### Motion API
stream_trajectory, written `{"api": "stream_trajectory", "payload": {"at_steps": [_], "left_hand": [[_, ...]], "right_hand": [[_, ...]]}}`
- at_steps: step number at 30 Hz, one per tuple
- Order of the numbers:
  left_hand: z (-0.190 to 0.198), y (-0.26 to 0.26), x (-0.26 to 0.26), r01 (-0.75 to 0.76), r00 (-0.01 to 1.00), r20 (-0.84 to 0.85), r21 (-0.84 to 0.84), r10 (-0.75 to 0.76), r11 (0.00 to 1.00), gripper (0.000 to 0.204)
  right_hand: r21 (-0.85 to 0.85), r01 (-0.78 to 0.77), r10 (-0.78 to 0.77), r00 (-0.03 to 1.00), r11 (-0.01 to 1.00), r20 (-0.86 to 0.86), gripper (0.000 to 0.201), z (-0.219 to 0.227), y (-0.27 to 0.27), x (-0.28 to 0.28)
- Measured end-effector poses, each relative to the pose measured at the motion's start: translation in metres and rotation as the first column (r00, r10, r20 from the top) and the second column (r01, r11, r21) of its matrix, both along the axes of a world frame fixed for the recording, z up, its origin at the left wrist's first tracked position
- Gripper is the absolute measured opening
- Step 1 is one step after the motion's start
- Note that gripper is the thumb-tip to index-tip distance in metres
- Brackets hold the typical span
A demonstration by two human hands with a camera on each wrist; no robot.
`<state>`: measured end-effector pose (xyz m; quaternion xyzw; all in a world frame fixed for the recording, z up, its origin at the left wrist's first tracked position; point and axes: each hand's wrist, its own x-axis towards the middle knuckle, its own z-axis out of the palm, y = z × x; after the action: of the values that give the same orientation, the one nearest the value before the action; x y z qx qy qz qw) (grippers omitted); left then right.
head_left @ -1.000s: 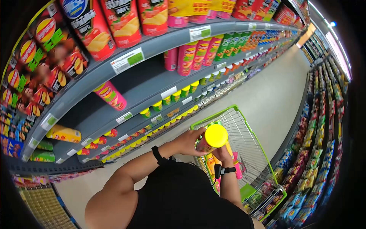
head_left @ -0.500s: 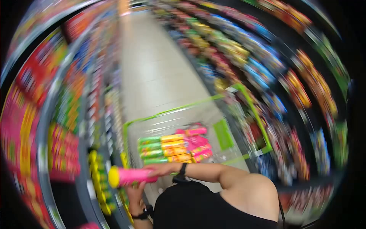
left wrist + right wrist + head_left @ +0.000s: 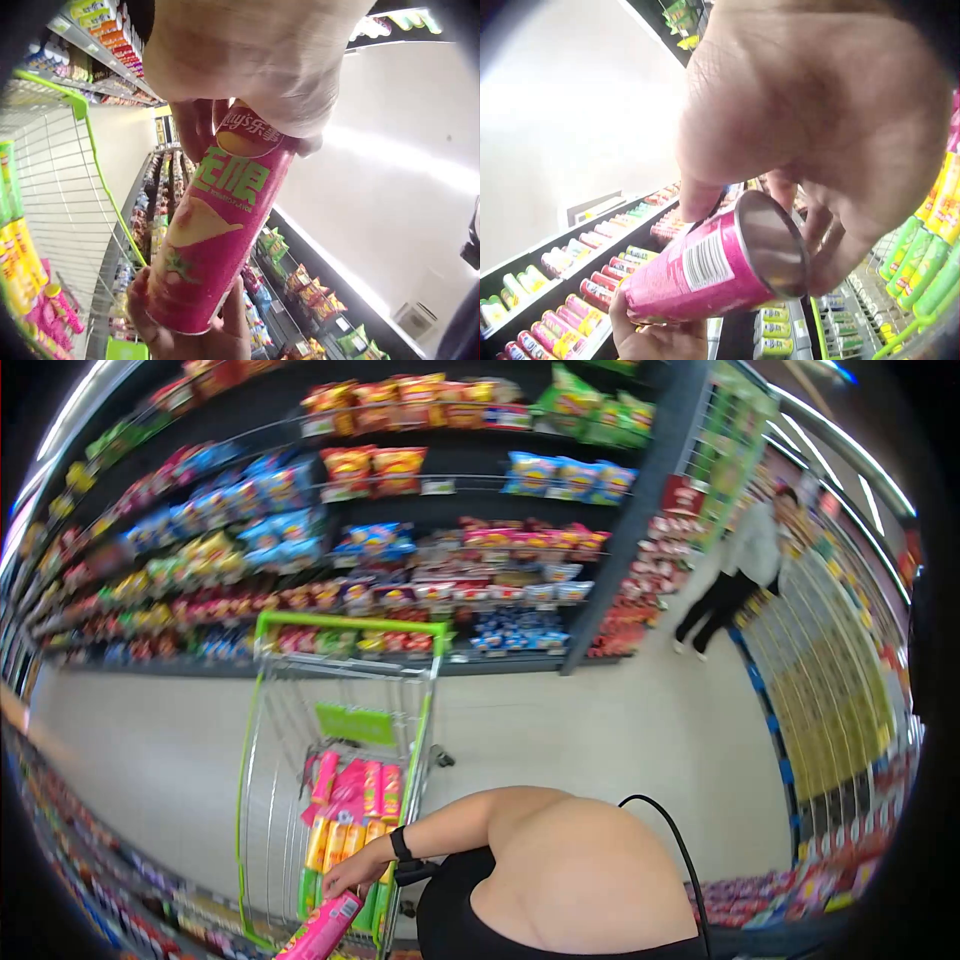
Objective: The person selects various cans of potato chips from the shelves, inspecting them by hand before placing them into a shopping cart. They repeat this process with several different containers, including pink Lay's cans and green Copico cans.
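Observation:
A pink Lay's chip canister [image 3: 325, 928], tomato flavor, is held between both hands. My left hand [image 3: 255, 67] grips its upper end, with fingers wrapped around the top. The right hand [image 3: 817, 120] holds the other end, its thumb and fingers around the bare metal base. In the head view, the right hand [image 3: 358, 868] is over the near end of the shopping cart, and the left hand is out of sight. The barcode [image 3: 707, 262] on the canister faces the right wrist camera.
The green-rimmed cart [image 3: 352, 622] carries pink canisters [image 3: 382, 788], yellow canisters [image 3: 335, 845] and green ones [image 3: 310, 890] laid in rows. Bagged snacks [image 3: 400, 468] fill the shelves across the aisle. A person [image 3: 745, 560] stands beyond, beside a wire rack [image 3: 820, 680].
The head view has swung to the right, away from the canister shelf toward the cart and bagged snacks. Both hands have kept hold of the pink canister, which has tipped from upright to lying over.

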<state>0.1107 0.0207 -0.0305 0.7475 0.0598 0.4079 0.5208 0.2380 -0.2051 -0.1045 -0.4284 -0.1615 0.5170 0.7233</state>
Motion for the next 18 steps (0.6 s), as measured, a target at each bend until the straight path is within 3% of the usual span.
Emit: {"api": "stream_trajectory", "payload": {"at_steps": [1,2,4,7,10,11,14,17,18], "left_hand": [[0.023,-0.028,0.010,0.037,0.998,0.050,-0.081,-0.033,0.996,0.079],[0.019,-0.035,0.020,0.140,0.990,0.058,-0.254,-0.129,0.957,0.078],[0.026,-0.044,0.033,0.400,0.916,0.087,-0.284,-0.392,0.871,0.080],[0.020,-0.074,0.055,0.517,0.842,-0.015,-0.266,-0.540,0.814,0.080],[0.011,-0.092,0.069,0.538,0.817,-0.086,-0.239,-0.570,0.808,0.081],[0.007,-0.096,0.073,0.536,0.816,-0.106,-0.228,-0.568,0.813,0.081],[-0.002,-0.098,0.082,0.498,0.839,-0.148,-0.180,-0.524,0.848,0.082],[-0.016,-0.083,0.088,0.380,0.901,-0.181,-0.104,-0.393,0.919,0.083],[-0.023,-0.073,0.090,0.350,0.904,-0.199,-0.163,-0.379,0.922,0.083]], "right_hand": [[-0.017,-0.027,0.027,0.999,0.999,-0.044,0.041,0.009,-0.014,0.001],[-0.029,-0.063,0.060,0.994,0.998,-0.091,0.041,0.015,-0.025,0.002],[-0.017,-0.027,0.027,1.000,0.999,-0.002,0.043,0.011,-0.039,-0.005],[0.039,-0.004,0.001,0.997,0.999,0.081,0.051,-0.012,-0.050,-0.010],[-0.169,0.011,0.078,0.854,0.986,0.514,0.060,-0.012,-0.056,-0.001],[-0.137,0.054,0.025,0.855,0.989,0.518,0.073,-0.009,-0.058,-0.002],[-0.259,0.374,-0.074,0.682,0.890,0.728,0.080,0.000,-0.059,-0.001],[-0.171,0.409,-0.145,0.636,0.896,0.758,0.081,-0.001,-0.054,0.014],[-0.149,0.394,-0.152,0.637,0.907,0.756,0.081,-0.006,-0.049,0.020]]}}
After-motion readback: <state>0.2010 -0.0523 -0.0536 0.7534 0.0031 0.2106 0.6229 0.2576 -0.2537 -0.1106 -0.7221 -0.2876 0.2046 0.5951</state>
